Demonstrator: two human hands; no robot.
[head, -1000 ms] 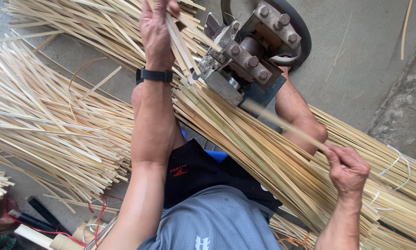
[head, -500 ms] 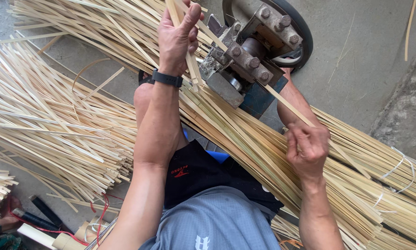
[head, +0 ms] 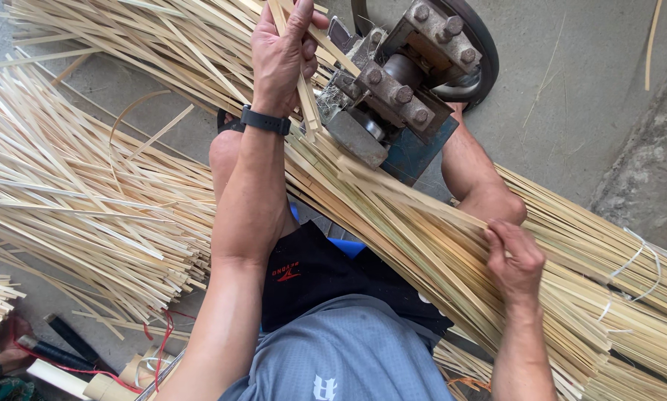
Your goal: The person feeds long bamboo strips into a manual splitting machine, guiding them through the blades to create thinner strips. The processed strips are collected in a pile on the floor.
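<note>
While left hand (head: pixel 280 52) grips strips (head: pixel 304 96), machine (head: pixel 393 89) adjacent

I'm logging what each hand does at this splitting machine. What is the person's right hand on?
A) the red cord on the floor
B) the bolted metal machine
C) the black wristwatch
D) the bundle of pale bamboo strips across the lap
D: the right hand rests with fingers curled on the bundle of pale bamboo strips, apart from the machine.

A few thin, pale bamboo strips (head: pixel 301 70) stand nearly upright in the left hand (head: pixel 280 52), their lower ends just beside the metal roller machine (head: pixel 397 85). A thick bundle of bamboo strips (head: pixel 452 260) slants across the lap; the right hand (head: pixel 515 260) rests on it.
</note>
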